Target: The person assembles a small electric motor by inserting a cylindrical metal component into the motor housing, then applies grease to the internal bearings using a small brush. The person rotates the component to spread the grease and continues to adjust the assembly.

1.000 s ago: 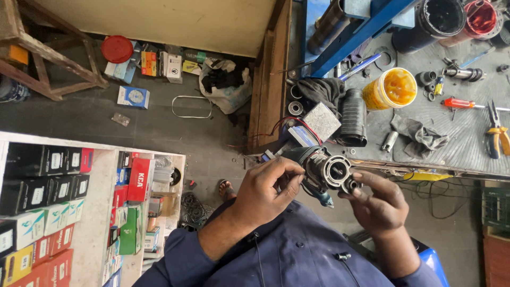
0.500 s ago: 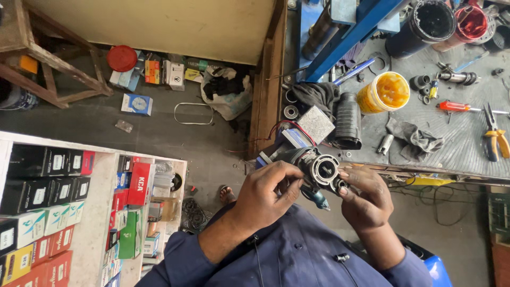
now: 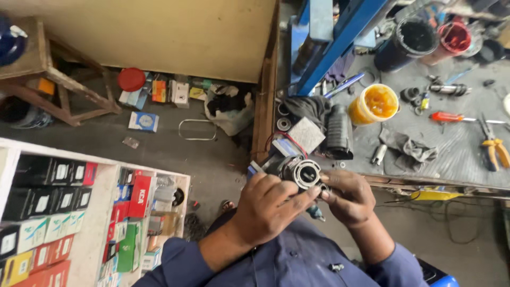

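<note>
Holding: we see both hands closed around a small metal part [image 3: 300,172], lifted just off the near edge of the table [image 3: 457,154].
Left hand [image 3: 271,204]: clenched over the body of the part, fingers wrapped across its top.
Right hand [image 3: 348,196]: fingertips pinched at the round open end of the part.
Part: grey metal with a ring-shaped mouth; we judge it stiff, fairly heavy for its size and possibly greasy, so slippery.
Grip: we judge the thick body the safest place to hold, not the rim.
Nearby: yellow tub [image 3: 374,103], grey rag [image 3: 409,149], red screwdriver [image 3: 451,117], pliers [image 3: 494,143].
</note>
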### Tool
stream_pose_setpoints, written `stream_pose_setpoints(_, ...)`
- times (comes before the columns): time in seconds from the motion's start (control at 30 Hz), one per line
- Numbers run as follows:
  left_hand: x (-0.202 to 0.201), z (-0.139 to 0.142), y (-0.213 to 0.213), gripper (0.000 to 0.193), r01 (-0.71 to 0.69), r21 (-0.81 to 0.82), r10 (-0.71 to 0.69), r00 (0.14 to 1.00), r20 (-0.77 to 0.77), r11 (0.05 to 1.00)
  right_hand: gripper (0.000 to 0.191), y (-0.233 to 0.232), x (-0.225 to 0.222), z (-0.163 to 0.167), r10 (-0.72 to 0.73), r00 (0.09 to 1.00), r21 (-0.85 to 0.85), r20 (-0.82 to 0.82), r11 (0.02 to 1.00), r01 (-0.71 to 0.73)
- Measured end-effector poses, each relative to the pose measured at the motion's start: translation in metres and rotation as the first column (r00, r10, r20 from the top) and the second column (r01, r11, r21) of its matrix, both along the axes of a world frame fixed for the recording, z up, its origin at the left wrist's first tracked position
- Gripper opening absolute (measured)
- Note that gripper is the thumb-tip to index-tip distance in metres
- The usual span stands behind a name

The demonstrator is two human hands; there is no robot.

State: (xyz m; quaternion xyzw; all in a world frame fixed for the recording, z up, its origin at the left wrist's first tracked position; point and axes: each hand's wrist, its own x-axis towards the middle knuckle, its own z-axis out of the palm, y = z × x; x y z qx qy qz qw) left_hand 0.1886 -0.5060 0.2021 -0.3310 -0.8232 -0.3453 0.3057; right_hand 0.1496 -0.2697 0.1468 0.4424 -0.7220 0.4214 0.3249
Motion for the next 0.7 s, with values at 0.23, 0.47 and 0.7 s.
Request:
stream_pose_setpoints(0.23,0.002,0.002,0.009,0.030,-0.034,-0.053,0.035,0.999,0.018,0.998,0.020,0.004,-0.010,0.000,0.048,0.995,0.002,-0.090,0.999,-0.048)
stream_pose_setpoints(0.47,0.014,0.008,0.019,0.022,-0.078,-0.065,0.079,0.997,0.011,0.995,0.019,0.003,-0.013,0.001,0.099,0.993,-0.030,-0.057,0.994,-0.101)
stream_pose_setpoints(0.7,0.025,0.002,0.028,0.026,-0.212,-0.139,0.211,0.977,-0.024,0.967,0.037,0.009,-0.005,-0.017,0.198,0.915,-0.172,0.351,0.974,-0.145)
